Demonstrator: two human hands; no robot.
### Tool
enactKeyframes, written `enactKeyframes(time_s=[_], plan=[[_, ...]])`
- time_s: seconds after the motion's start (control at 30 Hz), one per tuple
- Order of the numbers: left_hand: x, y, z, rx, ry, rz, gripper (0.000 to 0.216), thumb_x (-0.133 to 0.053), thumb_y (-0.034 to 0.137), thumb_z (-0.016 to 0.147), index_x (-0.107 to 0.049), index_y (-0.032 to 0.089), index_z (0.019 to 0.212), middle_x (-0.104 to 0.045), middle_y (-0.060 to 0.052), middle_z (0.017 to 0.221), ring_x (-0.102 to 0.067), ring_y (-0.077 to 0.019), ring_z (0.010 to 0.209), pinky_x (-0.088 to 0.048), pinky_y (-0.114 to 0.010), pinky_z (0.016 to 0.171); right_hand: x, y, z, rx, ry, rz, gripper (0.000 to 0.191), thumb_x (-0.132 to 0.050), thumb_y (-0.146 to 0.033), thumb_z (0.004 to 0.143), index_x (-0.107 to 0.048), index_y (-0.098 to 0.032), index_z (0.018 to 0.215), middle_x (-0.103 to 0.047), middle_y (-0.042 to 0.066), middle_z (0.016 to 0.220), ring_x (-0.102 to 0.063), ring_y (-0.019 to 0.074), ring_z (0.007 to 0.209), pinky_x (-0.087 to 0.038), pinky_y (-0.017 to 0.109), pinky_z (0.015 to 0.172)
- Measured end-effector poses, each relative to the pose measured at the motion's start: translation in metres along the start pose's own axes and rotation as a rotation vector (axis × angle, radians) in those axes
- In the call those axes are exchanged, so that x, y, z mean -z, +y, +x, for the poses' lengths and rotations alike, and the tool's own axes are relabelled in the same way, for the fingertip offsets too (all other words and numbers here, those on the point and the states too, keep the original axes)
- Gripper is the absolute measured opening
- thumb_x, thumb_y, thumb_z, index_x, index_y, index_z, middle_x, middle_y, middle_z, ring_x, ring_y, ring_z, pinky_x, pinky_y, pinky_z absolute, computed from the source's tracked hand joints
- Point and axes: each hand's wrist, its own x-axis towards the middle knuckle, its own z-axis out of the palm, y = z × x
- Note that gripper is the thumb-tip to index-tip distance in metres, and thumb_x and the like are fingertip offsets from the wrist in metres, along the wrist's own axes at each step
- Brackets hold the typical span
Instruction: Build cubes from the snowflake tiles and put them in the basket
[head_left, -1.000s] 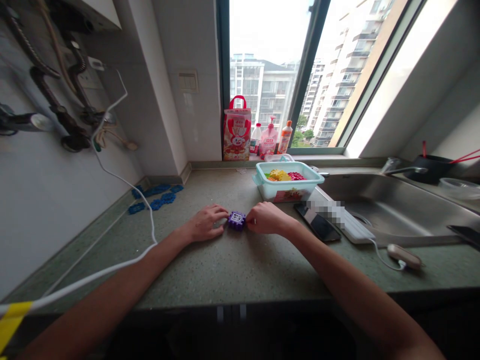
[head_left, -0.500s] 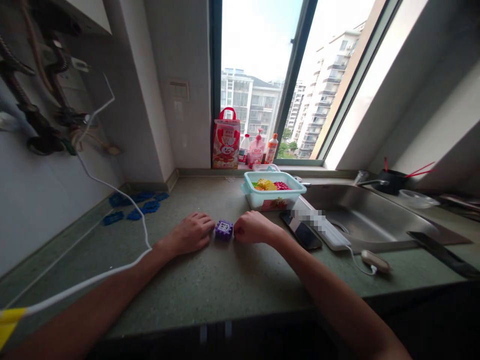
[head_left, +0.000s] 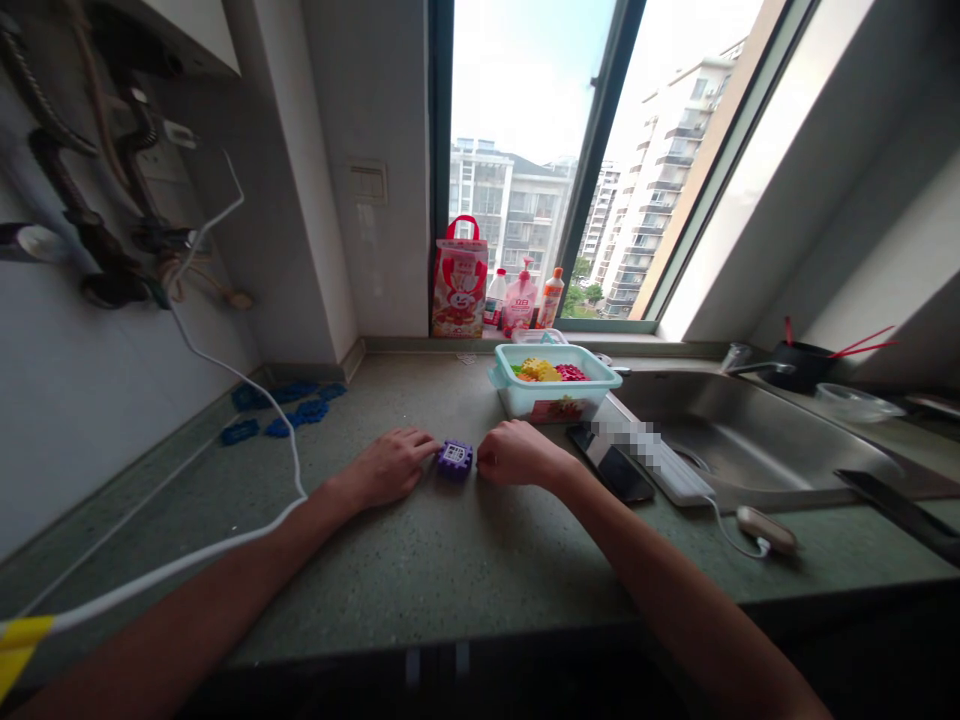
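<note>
A small purple cube built of interlocking plastic pieces (head_left: 455, 459) sits on the green speckled counter (head_left: 450, 560). My left hand (head_left: 390, 466) lies on the counter at the cube's left, fingertips against its side. On the cube's right my right hand (head_left: 517, 455) is curled, knuckles up, its fingers closed against that side. Both forearms reach in from the bottom of the view. Behind the right hand stands a teal plastic tub (head_left: 551, 405) with yellow and red pieces in it.
Several blue pieces (head_left: 277, 415) lie by the left wall. A white cable (head_left: 247, 385) hangs across the left counter. A phone (head_left: 611, 465), a white device (head_left: 667, 470) and a steel sink (head_left: 750, 440) are to the right. A red bag (head_left: 457, 290) and bottles (head_left: 525, 300) stand on the sill.
The camera view shifted a little; both hands stay against the purple cube, which sits in the same spot on the counter.
</note>
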Motion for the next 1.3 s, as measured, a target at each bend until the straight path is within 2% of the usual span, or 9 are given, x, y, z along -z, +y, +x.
enactKeyframes(time_s=[0.5,0.63,0.73,0.9,1.03,1.2,1.3], plan=[[0.000,0.003,0.001,-0.005,-0.026,-0.006,0.049,-0.054,0.007,0.085,-0.062,0.023,0.131,-0.066,-0.009,0.127,-0.061,-0.0256,0.116,-0.050,-0.039,0.105,0.004,-0.007,-0.001,0.000,-0.025,-0.014,0.027,-0.057,-0.029,0.087,-0.084,-0.023,0.090,-0.081,0.012,0.088,-0.075,0.0227,0.080,-0.037,0.027,0.063],[-0.001,-0.001,0.000,0.015,0.004,-0.094,0.049,-0.055,0.006,0.085,-0.064,0.024,0.130,-0.067,-0.007,0.126,-0.062,-0.0240,0.117,-0.050,-0.037,0.107,0.004,-0.001,-0.002,-0.018,-0.022,0.012,0.027,-0.058,-0.031,0.088,-0.084,-0.024,0.089,-0.081,0.009,0.087,-0.075,0.0219,0.079,-0.039,0.026,0.063],[-0.003,-0.006,-0.002,0.024,0.046,-0.236,0.042,-0.056,0.006,0.086,-0.070,0.024,0.121,-0.070,-0.005,0.124,-0.063,-0.0202,0.118,-0.050,-0.033,0.108,0.003,0.004,-0.002,-0.041,-0.025,0.030,0.027,-0.061,-0.039,0.089,-0.084,-0.026,0.088,-0.081,0.007,0.084,-0.074,0.0219,0.078,-0.040,0.027,0.063],[-0.003,-0.012,-0.004,-0.025,0.068,-0.360,0.036,-0.060,0.009,0.087,-0.078,0.026,0.113,-0.075,-0.003,0.117,-0.068,-0.0186,0.110,-0.052,-0.033,0.102,0.001,0.002,-0.002,0.067,-0.041,0.039,0.023,-0.063,-0.036,0.088,-0.083,-0.026,0.084,-0.080,0.007,0.083,-0.074,0.0220,0.075,-0.036,0.027,0.060],[0.004,-0.010,-0.005,-0.088,0.046,-0.299,0.033,-0.062,0.012,0.088,-0.081,0.029,0.109,-0.077,-0.003,0.111,-0.068,-0.0190,0.104,-0.051,-0.034,0.100,0.002,-0.001,-0.002,0.091,-0.067,0.069,0.023,-0.062,-0.036,0.089,-0.083,-0.026,0.085,-0.081,0.006,0.086,-0.074,0.0211,0.075,-0.036,0.026,0.061],[0.009,-0.004,-0.006,-0.094,0.006,-0.203,0.030,-0.065,0.015,0.087,-0.083,0.030,0.105,-0.074,-0.002,0.089,-0.067,-0.0181,0.087,-0.051,-0.030,0.086,0.002,0.000,-0.002,0.119,-0.080,0.104,0.023,-0.062,-0.033,0.088,-0.083,-0.024,0.085,-0.080,0.006,0.086,-0.072,0.0198,0.075,-0.036,0.026,0.063],[0.009,-0.002,-0.008,-0.081,-0.009,-0.188,0.032,-0.064,0.016,0.084,-0.083,0.029,0.107,-0.074,-0.002,0.090,-0.066,-0.0174,0.082,-0.050,-0.029,0.080,0.001,0.001,-0.001,0.120,-0.074,0.099,0.023,-0.062,-0.034,0.088,-0.082,-0.023,0.083,-0.080,0.007,0.085,-0.071,0.0197,0.073,-0.035,0.027,0.062]])
